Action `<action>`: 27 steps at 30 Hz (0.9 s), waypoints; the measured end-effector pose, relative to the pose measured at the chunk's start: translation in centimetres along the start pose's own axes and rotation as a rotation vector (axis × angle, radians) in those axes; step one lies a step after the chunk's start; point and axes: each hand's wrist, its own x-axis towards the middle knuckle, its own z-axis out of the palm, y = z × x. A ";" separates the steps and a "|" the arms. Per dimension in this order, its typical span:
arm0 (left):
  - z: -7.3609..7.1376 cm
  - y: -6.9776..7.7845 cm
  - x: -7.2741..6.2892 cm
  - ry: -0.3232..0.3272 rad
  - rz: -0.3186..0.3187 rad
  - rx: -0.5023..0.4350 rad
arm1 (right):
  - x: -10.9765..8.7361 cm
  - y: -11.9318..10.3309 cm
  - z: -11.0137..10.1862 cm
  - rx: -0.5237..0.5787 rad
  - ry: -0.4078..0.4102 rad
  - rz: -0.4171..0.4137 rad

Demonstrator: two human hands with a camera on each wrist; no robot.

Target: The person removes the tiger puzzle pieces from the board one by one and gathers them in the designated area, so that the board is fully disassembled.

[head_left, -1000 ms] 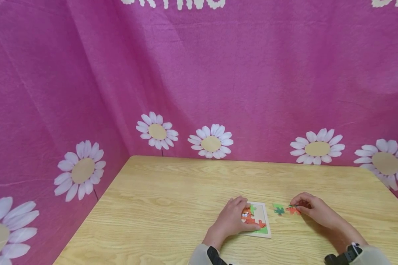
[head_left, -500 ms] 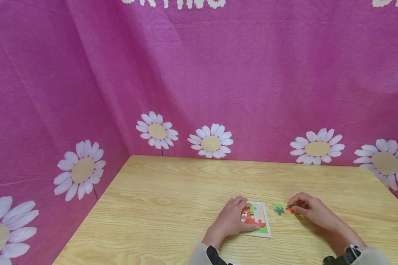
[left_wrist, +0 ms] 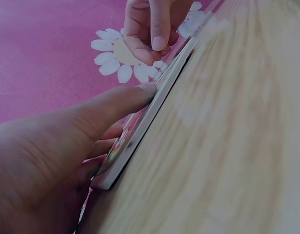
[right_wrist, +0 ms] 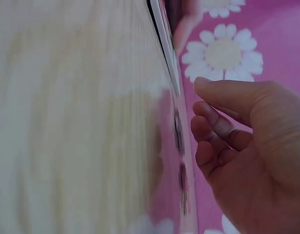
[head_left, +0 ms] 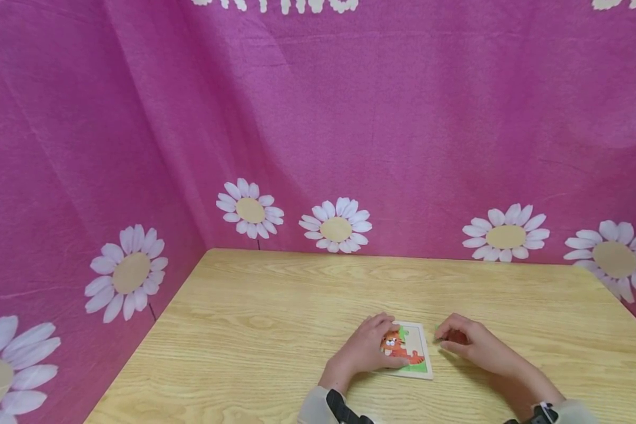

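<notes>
A small jigsaw puzzle (head_left: pixel 414 340) in a pale wooden frame lies on the table, showing an orange striped animal on green and a bare patch on its right side. My left hand (head_left: pixel 364 348) grips its left part, thumb over the near side and fingers at the far side. Just right of the frame is my right hand (head_left: pixel 474 344), fingers loosely bent and nothing visible between them. A sliver of a green puzzle piece (head_left: pixel 437 332) shows at its fingertips. In the right wrist view two loose pieces, one a dark-edged piece (right_wrist: pixel 178 132), lie below the fingers; the head view mostly hides them.
The wood-grain table (head_left: pixel 275 306) extends left of and behind the puzzle. A pink cloth (head_left: pixel 403 118) with white daisies hangs along its back and left edges. Both wrists wear black straps, the left strap (head_left: pixel 341 406) at the sleeve end.
My right hand has moved left, from the orange piece to over the green piece beside the frame, and now covers both. The left hand and the puzzle stay nearly in place.
</notes>
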 end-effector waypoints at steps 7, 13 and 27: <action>-0.2 0.0 0.0 -0.017 0.000 -0.039 | 0.5 -1.8 1.3 0.020 -0.065 -0.004; -0.3 0.1 0.1 -0.023 -0.009 -0.035 | 0.8 -2.8 1.9 -0.004 -0.125 0.058; -0.2 0.1 -0.1 -0.026 -0.027 -0.056 | 1.4 -3.8 2.7 -0.103 -0.198 0.055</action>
